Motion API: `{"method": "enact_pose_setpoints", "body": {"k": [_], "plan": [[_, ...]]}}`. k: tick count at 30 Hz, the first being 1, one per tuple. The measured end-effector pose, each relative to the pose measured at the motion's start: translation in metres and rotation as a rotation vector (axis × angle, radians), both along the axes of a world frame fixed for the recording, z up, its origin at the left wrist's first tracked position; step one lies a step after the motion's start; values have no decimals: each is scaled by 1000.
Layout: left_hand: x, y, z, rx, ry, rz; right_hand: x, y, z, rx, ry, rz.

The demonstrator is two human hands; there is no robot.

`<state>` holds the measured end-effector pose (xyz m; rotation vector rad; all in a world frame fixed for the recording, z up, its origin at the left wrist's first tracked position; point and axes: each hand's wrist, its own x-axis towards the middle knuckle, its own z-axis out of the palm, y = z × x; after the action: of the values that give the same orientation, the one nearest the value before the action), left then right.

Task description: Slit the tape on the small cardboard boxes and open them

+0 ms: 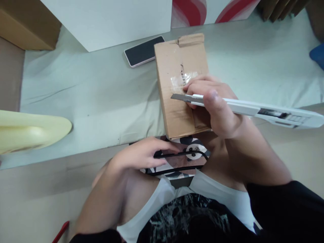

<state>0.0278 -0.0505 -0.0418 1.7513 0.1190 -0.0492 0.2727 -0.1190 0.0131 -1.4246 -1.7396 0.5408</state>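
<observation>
My right hand (220,104) grips a white utility knife (243,107), thumb on top, with its blade out and pointing left. Beneath that hand is a small cardboard box (174,111) with clear tape and dark marks on its top. The hand hides part of the box's right side. Lower down, my left hand (144,152) has its fingers apart and nothing in it. Its fingertips are by the black handle of a panda-print bag (194,152) between my legs; whether they touch it I cannot tell.
A phone (144,51) lies partly behind the box on the pale green cloth (101,111). Large white panels (111,20), one with red shapes, stand at the back. At the left are a yellow curved object (35,131) and a brown carton (30,27).
</observation>
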Motion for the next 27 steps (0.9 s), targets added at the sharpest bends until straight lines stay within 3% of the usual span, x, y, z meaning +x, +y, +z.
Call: {"method": "enact_pose_setpoints", "body": {"k": [4, 15, 21, 27], "plan": [[4, 1, 0, 25, 27, 83, 0, 0, 1, -39, -21, -11], [5, 6, -6, -18, 31, 73, 0, 0, 2, 24, -36, 21], [2, 5, -7, -134, 119, 30, -1, -1, 1, -6, -71, -4], [5, 8, -9, -33, 20, 76, -3, -2, 2, -9, -55, -28]]}}
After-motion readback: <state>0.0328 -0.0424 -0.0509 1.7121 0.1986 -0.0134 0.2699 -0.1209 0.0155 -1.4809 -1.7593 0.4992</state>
